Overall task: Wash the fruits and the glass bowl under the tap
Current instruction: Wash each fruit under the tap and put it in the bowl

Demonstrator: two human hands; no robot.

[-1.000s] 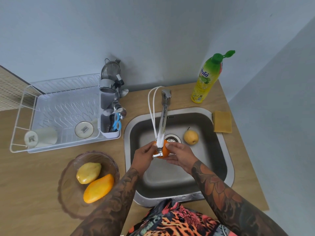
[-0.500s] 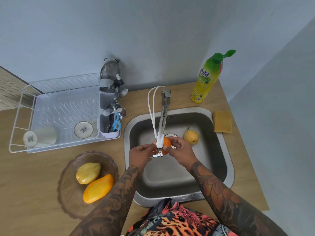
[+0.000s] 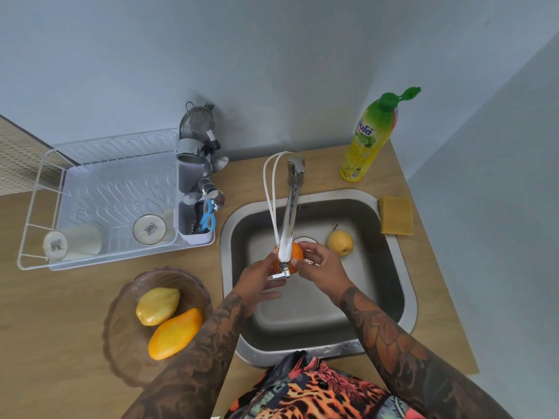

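Observation:
An orange [image 3: 295,254] sits under the spout of the chrome tap [image 3: 289,219], over the steel sink [image 3: 393,267]. My right hand [image 3: 323,266] grips it from the right, fingers curled over its top. My left hand [image 3: 261,282] lies against its left side with fingers fairly straight. The spout hides the middle of the orange. A yellow pear [image 3: 341,242] lies on the sink floor near the drain. On the counter to the left stands a brownish glass bowl [image 3: 121,343] holding a yellow mango [image 3: 157,306] and an orange-yellow mango [image 3: 175,333].
A white dish rack [image 3: 45,207] with two cups and a cutlery holder [image 3: 196,219] stands at the back left. A green-and-yellow dish soap bottle [image 3: 370,140] and a yellow sponge [image 3: 396,215] are by the sink's right rim. A wall closes the right side.
The orange has shifted slightly up and back under the spout. My left hand has slid lower on it with fingers straighter, while my right hand turned over its top.

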